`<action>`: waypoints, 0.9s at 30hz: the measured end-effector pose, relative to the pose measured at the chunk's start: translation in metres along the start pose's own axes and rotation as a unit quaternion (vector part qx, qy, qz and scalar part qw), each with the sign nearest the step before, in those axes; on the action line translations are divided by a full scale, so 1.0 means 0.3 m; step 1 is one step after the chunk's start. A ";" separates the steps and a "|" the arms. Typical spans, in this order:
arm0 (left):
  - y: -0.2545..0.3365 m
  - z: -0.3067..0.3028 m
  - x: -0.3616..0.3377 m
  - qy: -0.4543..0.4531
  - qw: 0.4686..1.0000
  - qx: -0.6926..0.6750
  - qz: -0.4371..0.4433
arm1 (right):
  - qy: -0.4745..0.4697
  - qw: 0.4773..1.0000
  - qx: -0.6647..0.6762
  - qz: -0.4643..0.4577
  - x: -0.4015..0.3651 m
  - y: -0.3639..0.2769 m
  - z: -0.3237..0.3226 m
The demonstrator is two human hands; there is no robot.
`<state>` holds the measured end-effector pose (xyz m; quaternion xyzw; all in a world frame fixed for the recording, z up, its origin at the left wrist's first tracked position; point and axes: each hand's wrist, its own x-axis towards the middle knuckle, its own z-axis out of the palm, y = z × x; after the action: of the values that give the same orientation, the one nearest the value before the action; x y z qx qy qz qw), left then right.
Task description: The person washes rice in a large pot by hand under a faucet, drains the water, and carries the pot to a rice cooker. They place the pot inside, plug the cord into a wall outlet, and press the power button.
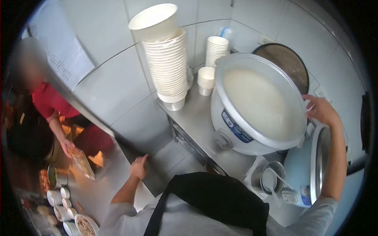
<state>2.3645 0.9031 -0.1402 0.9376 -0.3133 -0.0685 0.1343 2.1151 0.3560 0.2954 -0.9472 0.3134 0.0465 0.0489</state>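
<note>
A large silver rice cooker stands uncovered on a steel counter, with pale white contents inside. My right hand is at its far right side, fingers closed at the rim around a small whitish part that looks like its side handle. My left hand is low on the left, at the edge of another steel counter. Its thumb sticks out and it holds nothing visible. Below the cooker, a metal pot holds a white ladle or scoop.
Tall stacked paper bowls and smaller cup stacks stand behind the cooker. A second, light-blue cooker is close on the right. Across the left counter, a person in red holds a packaged item. Bowls and cups sit lower left.
</note>
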 end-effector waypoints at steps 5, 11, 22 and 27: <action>0.042 -0.054 -0.006 0.002 0.999 0.033 -0.021 | 0.091 0.994 0.049 0.021 0.425 0.459 -0.023; -0.044 0.042 0.000 0.012 0.999 0.046 -0.021 | 0.205 0.973 0.097 0.034 0.891 1.038 0.103; 0.142 -0.212 -0.057 0.425 0.814 -0.348 -0.187 | 0.174 0.946 0.273 0.030 1.150 1.018 0.175; 0.160 -0.607 -0.052 0.628 0.660 -0.412 -0.037 | 0.206 0.927 0.308 0.063 1.073 0.846 0.196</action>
<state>2.3636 0.9137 0.0483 0.6177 -0.0596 0.4092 0.6689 2.2171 -0.0294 0.1828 -0.8527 0.3741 -0.2452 0.2699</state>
